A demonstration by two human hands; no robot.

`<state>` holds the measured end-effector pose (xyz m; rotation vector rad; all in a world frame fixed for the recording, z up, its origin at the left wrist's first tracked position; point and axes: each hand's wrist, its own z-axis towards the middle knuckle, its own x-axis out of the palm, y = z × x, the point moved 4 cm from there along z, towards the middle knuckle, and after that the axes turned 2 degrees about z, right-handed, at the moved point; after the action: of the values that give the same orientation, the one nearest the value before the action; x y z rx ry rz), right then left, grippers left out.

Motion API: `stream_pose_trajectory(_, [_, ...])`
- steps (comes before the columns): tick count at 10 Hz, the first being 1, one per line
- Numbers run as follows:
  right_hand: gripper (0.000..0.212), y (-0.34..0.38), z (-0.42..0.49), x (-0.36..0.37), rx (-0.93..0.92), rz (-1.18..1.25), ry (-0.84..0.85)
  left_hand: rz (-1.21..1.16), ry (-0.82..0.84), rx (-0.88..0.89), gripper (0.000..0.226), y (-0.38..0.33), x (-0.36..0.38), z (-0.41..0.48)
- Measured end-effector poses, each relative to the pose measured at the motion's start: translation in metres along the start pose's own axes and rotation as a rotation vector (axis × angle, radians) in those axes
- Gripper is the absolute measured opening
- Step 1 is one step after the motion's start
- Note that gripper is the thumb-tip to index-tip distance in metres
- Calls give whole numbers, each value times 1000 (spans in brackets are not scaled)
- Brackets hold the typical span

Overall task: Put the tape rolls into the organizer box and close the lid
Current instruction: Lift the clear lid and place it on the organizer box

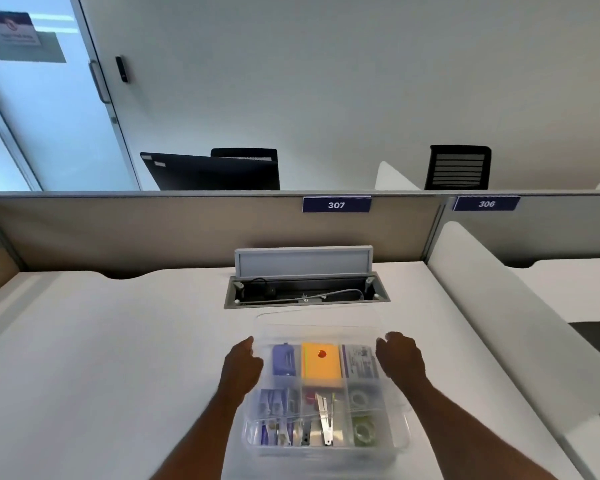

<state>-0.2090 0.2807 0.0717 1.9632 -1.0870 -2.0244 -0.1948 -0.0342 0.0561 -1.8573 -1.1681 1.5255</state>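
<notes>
Clear plastic organizer box [326,452] on white desk [101,358], lid [312,323] raised.
Left hand [241,370] pinches lid's left edge; compartments hold sundries, two tape rolls [361,415] lying in right-hand compartments; right hand [400,356] grips lid's right edge.

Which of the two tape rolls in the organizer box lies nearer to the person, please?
The greenish tape roll in the front right compartment; the paler roll sits just behind it.
</notes>
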Motion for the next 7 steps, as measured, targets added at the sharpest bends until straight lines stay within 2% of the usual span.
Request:
stream_pose_trajectory(1, [22,-10,-4,3,2,-159,-20,56,-3,5,57,-4,11,-4])
stream_pose_trajectory(2, [26,-11,-12,6,-11,-212,4,90,-17,2,60,-7,18,-4])
stream_pose_trajectory(3, [25,-7,-22,3,-118,-204,-117,130,-29,20,61,-8,22,-4])
stream_pose_trajectory(4, [36,-14,-22,12,55,-126,204,124,-41,11,57,-1,25,-4])
stream_pose_trajectory(5, [38,-18,-15,19,14,-191,157,98,-42,2,51,7,27,-6])
stream_pose_trajectory(6, [24,-20,-20,17,-10,-218,97,93,-67,-13,55,9,28,-8])
stream_pose_trajectory(7, [20,-22,-20,16,-28,-279,38,98,-87,-14,55,12,28,-10])
